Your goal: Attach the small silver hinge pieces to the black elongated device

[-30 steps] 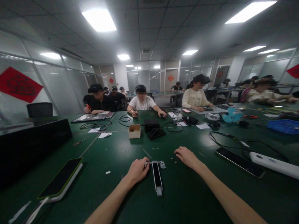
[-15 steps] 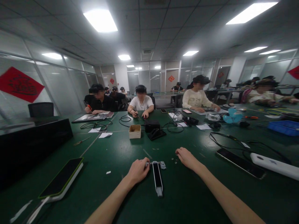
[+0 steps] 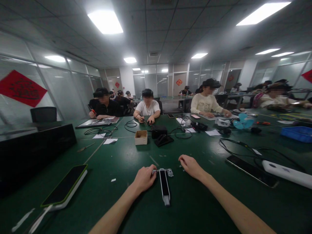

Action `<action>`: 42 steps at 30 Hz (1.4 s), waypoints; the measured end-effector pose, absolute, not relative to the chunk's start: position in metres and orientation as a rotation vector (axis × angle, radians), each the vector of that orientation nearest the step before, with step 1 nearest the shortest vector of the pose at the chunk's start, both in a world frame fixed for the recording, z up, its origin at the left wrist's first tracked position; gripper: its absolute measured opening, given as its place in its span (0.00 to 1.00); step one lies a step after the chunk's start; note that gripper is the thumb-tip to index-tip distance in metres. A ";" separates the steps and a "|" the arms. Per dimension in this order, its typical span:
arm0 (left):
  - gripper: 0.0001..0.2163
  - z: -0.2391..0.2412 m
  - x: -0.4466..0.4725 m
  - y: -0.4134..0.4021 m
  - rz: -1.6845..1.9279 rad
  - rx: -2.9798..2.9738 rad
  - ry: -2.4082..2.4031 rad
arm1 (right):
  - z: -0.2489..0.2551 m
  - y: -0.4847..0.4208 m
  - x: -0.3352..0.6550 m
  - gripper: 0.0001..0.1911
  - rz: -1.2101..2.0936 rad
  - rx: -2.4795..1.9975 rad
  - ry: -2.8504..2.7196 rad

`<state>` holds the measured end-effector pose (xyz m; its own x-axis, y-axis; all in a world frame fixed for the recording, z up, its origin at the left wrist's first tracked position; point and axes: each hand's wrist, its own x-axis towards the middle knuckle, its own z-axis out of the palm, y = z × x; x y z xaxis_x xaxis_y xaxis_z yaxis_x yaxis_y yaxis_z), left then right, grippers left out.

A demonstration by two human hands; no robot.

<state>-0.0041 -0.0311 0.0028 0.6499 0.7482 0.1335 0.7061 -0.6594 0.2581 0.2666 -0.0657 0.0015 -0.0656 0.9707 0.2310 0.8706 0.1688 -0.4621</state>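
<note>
My left hand (image 3: 145, 177) is closed round the left end of a metal crosspiece at the top of a slim white-and-black device (image 3: 164, 185) lying on the green table. From the crosspiece's right end a small silver bracket plate (image 3: 170, 172) sticks out. My right hand (image 3: 190, 165) is held low over the table to the right of the device, fingers curled and thumb drawn in. What its fingertips hold, if anything, is hidden. A few tiny metal nuts (image 3: 180, 166) lie by those fingertips, partly covered by the hand.
A small cardboard box (image 3: 141, 137) and a black stand (image 3: 163, 140) stand ahead. To the left lie a green-edged phone (image 3: 64, 185) and a screwdriver (image 3: 85, 147). To the right are a dark phone (image 3: 251, 170), a white case (image 3: 287, 173) and cables. Co-workers sit across the table.
My right hand has shifted a little to the left, so its fingers now cover part of the small nuts. My left hand and the device have stayed in place.
</note>
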 end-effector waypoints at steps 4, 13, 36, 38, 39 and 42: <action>0.08 0.004 -0.004 -0.033 0.336 2.682 1.202 | 0.004 -0.075 0.240 0.11 0.333 -1.591 -2.046; 0.09 0.003 -0.004 -0.033 0.329 2.685 1.218 | -0.002 -0.082 0.216 0.11 0.433 -1.453 -2.103; 0.08 0.002 -0.003 -0.032 0.343 2.657 1.226 | -0.008 -0.079 0.220 0.10 0.498 -1.395 -2.004; 0.08 0.003 -0.003 -0.033 0.333 2.647 1.227 | -0.009 -0.079 0.221 0.10 0.506 -1.398 -1.993; 0.08 0.004 -0.003 -0.034 0.331 2.644 1.226 | -0.009 -0.079 0.221 0.10 0.513 -1.400 -1.988; 0.08 0.005 -0.003 -0.034 0.332 2.652 1.228 | -0.007 -0.079 0.220 0.10 0.530 -1.411 -1.980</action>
